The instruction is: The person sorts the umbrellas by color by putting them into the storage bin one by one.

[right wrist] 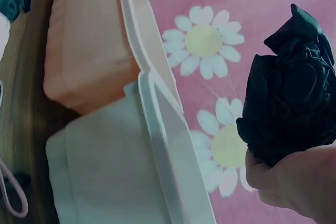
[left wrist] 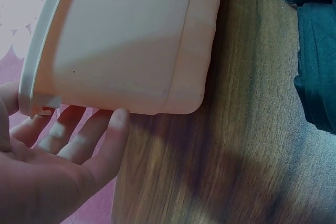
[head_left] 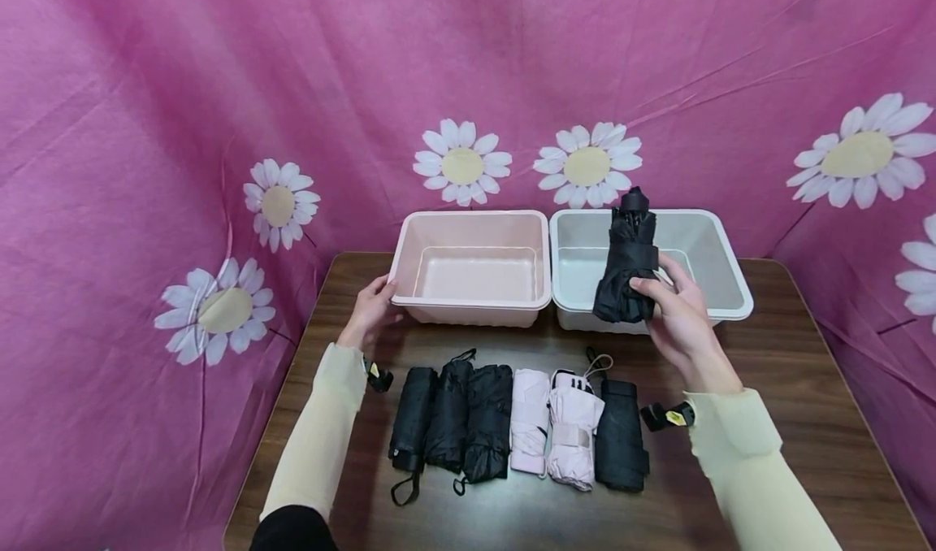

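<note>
My right hand (head_left: 683, 319) grips a black folding umbrella (head_left: 627, 262), held upright over the white bin (head_left: 712, 266). In the right wrist view the crumpled end of that umbrella (right wrist: 294, 93) faces the camera. At the left end of the pink bin (head_left: 475, 311), my left hand (head_left: 371, 311) holds the rim, its fingers (left wrist: 113, 135) under the edge against the outer wall. Closer to me lies a row of folded umbrellas: several black ones, such as the leftmost umbrella (head_left: 413, 413), and two pale pink ones, a plain umbrella (head_left: 530, 421) and a strapped umbrella (head_left: 574, 437).
Both bins stand side by side at the back of the wooden table (head_left: 790, 421), their rims touching. A pink cloth (head_left: 468, 63) with white daisies hangs behind and around the table. Wrist loops stick out from several umbrellas.
</note>
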`<state>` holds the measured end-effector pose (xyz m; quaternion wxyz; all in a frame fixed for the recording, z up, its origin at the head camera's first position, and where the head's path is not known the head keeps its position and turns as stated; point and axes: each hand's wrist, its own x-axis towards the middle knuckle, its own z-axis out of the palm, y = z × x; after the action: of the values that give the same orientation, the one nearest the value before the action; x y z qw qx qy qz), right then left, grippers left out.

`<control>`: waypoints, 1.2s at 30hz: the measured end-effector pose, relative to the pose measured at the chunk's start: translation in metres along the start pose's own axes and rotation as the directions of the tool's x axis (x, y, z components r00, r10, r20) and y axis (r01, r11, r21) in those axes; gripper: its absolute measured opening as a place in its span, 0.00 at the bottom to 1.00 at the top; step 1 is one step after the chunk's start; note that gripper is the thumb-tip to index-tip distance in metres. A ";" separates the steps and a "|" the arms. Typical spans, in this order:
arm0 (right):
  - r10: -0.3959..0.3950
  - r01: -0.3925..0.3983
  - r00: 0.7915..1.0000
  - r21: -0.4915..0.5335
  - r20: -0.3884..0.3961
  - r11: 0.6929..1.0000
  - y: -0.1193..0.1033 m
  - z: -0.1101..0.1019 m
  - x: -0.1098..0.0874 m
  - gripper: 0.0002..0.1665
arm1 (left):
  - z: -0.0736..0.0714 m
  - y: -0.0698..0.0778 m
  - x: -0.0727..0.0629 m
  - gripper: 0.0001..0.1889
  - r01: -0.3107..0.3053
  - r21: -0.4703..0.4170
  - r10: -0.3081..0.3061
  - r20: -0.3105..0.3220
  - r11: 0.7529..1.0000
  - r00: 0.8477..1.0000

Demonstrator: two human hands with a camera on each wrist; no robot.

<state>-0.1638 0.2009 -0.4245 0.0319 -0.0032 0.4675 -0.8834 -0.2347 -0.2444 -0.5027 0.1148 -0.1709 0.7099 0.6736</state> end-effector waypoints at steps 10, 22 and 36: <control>0.041 -0.043 0.999 0.097 0.028 0.994 0.010 0.017 0.019 0.23 | 0.001 0.000 0.000 0.25 -0.005 -0.010 0.004 -0.009 1.000 1.000; 0.077 -0.089 0.994 0.162 0.074 0.983 0.023 0.031 0.036 0.17 | -0.001 -0.003 0.003 0.25 -0.026 -0.010 0.026 -0.052 1.000 0.998; 0.125 -0.130 0.991 0.232 0.035 0.964 0.037 0.048 0.065 0.17 | -0.004 -0.004 0.006 0.25 -0.059 0.032 0.061 -0.046 0.998 0.997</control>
<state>-0.2246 0.1363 -0.4294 0.0937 0.0217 0.3590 -0.9284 -0.2379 -0.2492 -0.5084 0.0804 -0.1635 0.7274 0.6616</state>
